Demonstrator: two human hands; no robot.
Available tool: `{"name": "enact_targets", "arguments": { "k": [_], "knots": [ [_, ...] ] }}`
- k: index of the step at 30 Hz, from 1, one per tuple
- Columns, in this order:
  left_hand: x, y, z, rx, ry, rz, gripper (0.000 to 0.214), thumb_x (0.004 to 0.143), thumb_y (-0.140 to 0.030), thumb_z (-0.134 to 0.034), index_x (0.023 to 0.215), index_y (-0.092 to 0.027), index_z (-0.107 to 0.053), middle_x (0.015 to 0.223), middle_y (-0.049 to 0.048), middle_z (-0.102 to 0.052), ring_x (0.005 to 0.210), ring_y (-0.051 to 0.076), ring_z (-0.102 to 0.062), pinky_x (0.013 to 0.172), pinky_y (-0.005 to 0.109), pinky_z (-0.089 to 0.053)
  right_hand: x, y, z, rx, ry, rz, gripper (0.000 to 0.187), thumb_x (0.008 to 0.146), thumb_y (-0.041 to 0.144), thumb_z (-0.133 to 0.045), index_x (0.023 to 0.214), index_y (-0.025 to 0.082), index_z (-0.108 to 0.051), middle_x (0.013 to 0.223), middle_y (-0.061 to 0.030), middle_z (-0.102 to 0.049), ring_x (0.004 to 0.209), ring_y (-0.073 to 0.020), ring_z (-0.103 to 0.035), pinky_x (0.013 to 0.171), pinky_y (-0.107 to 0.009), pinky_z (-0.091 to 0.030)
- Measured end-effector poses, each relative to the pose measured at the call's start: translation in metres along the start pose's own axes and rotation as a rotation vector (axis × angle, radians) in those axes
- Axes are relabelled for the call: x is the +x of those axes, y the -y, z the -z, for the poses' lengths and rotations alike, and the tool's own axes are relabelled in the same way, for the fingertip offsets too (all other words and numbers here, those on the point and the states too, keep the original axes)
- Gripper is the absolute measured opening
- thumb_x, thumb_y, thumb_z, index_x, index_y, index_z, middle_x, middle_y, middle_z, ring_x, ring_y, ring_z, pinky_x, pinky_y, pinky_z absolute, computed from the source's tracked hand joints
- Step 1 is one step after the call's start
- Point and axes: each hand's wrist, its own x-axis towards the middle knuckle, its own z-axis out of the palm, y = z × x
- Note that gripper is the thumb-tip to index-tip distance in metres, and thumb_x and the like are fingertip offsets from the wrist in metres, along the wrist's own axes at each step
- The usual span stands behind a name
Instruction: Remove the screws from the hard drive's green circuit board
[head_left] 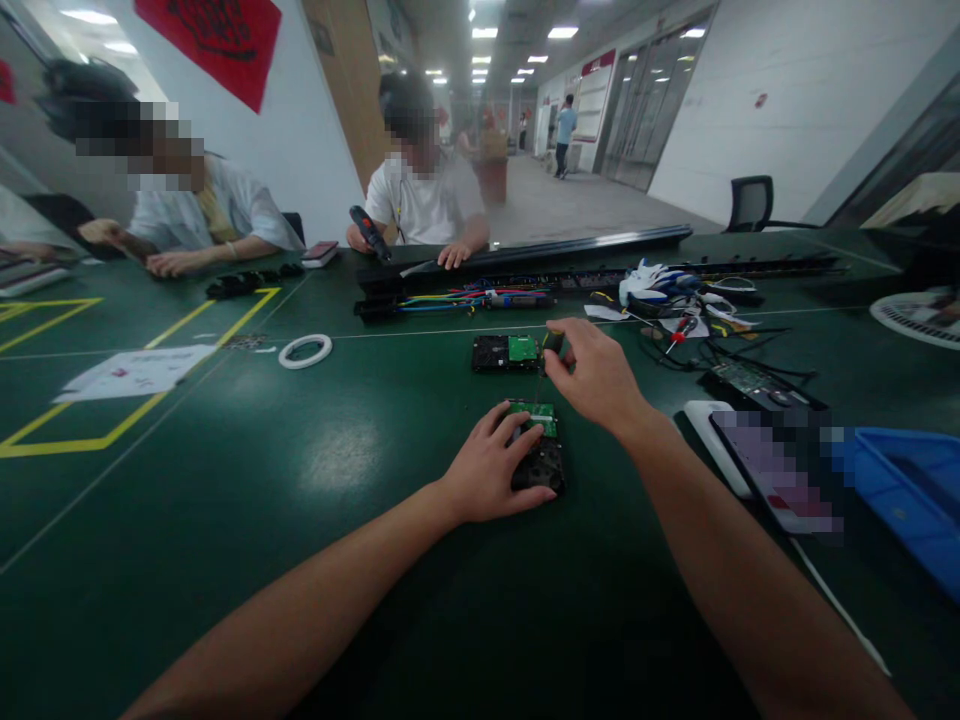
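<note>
A black unit (pixel 541 468) with a green circuit board (pixel 547 424) lies on the dark green surface (pixel 247 520), in front of the person, and serves here as the landmark. The left hand (pixel 487 468) rests over this black unit from its left side, fingers spread across the top and the thumb along the near edge; its grip is loose and spread, not clenched round anything. The right hand (pixel 600 365), beyond the black unit and to its right, has its grip closed round the dark handle of a screwdriver (pixel 553 343). The thin shaft points down towards the far end of the black unit; whether the tip touches it is too small to tell.

Just beyond the black unit lies a second unit (pixel 491 353), also black with a green board. Farther beyond it are long black rails with coloured wires (pixel 457 297). Beyond the black unit and to its right are white and blue gloves (pixel 649 283) and a red-handled screwdriver (pixel 682 330). To its right lie a phone (pixel 772 480) and a blue bin (pixel 907 510); to its left and beyond, a white ring (pixel 326 345) and a paper sheet (pixel 135 372). Across the surface from the black unit, a co-worker (pixel 442 200) holds a power tool (pixel 367 230).
</note>
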Motion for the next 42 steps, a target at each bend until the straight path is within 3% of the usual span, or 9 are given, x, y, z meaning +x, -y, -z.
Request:
{"name": "enact_targets", "arguments": {
  "k": [4,10,16,22,32,42],
  "knots": [
    [-0.0001,0.0002,0.0001,0.005,0.005,-0.003,0.092,0.088,-0.081,-0.062,0.157,-0.021,-0.049,0.155,0.0164,-0.049,0.155,0.046,-0.029,0.127,0.065,-0.032,0.0008,-0.0008,-0.0014,0.029,-0.007,-0.034,0.031,0.095,0.026,-0.058,0.126,0.019,-0.061,0.114,-0.0127,-0.072,0.078,-0.0224,-0.066,0.085,-0.044,-0.054],
    [0.0001,-0.0006,0.0004,-0.008,-0.002,0.001,0.092,0.088,-0.080,-0.064,0.157,-0.022,-0.047,0.155,0.0164,-0.049,0.155,0.047,-0.029,0.127,0.068,-0.031,-0.0010,0.0006,-0.0002,-0.004,-0.003,0.004,0.024,0.099,0.032,-0.058,0.121,0.022,-0.061,0.119,-0.0129,-0.071,0.096,-0.0274,-0.068,0.090,-0.045,-0.053],
    [-0.0002,-0.0010,0.0010,-0.014,-0.004,0.004,0.092,0.088,-0.080,-0.064,0.157,-0.021,-0.048,0.155,0.0170,-0.049,0.155,0.047,-0.030,0.127,0.067,-0.031,-0.0005,-0.0019,-0.0016,0.010,-0.005,-0.003,0.027,0.096,0.025,-0.057,0.123,0.021,-0.060,0.118,-0.0128,-0.073,0.082,-0.0234,-0.067,0.086,-0.044,-0.053],
    [-0.0002,-0.0006,0.0005,-0.011,-0.006,0.002,0.092,0.088,-0.079,-0.066,0.157,-0.021,-0.049,0.154,0.0172,-0.051,0.155,0.047,-0.029,0.127,0.066,-0.032,-0.0001,0.0016,0.0026,-0.031,0.013,0.036,0.030,0.099,0.031,-0.056,0.126,0.020,-0.062,0.118,-0.0144,-0.072,0.098,-0.0289,-0.068,0.089,-0.045,-0.054],
    [0.0002,0.0001,0.0003,0.002,0.000,-0.001,0.093,0.088,-0.082,-0.061,0.158,-0.022,-0.048,0.155,0.0164,-0.049,0.155,0.046,-0.031,0.127,0.067,-0.032,0.0005,0.0015,0.0009,0.012,-0.003,-0.046,0.030,0.095,0.027,-0.056,0.124,0.020,-0.061,0.110,-0.0126,-0.073,0.075,-0.0223,-0.064,0.082,-0.043,-0.053],
    [0.0000,0.0000,0.0000,-0.008,0.004,0.009,0.093,0.088,-0.082,-0.063,0.158,-0.022,-0.047,0.156,0.0165,-0.049,0.155,0.046,-0.030,0.127,0.068,-0.031,-0.0006,-0.0012,-0.0002,0.010,0.003,-0.018,0.027,0.097,0.026,-0.056,0.123,0.021,-0.060,0.119,-0.0131,-0.073,0.080,-0.0225,-0.067,0.087,-0.044,-0.053]
  ]
}}
